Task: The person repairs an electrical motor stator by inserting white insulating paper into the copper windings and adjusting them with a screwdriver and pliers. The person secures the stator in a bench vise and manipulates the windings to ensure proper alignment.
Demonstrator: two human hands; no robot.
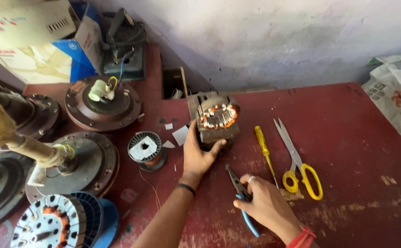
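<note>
On the red table, my left hand grips the near side of a small grey motor stator with orange copper windings, standing it on end. My right hand rests closer to me, fingers closed on blue-handled pliers whose jaws point toward the stator. A yellow-handled screwdriver and yellow-handled scissors lie just right of the stator.
A spool of copper wire stands left of my left hand. Several ceiling fan motors and a blue-cased stator crowd the left side. Cardboard boxes sit at back left, newspaper at far right.
</note>
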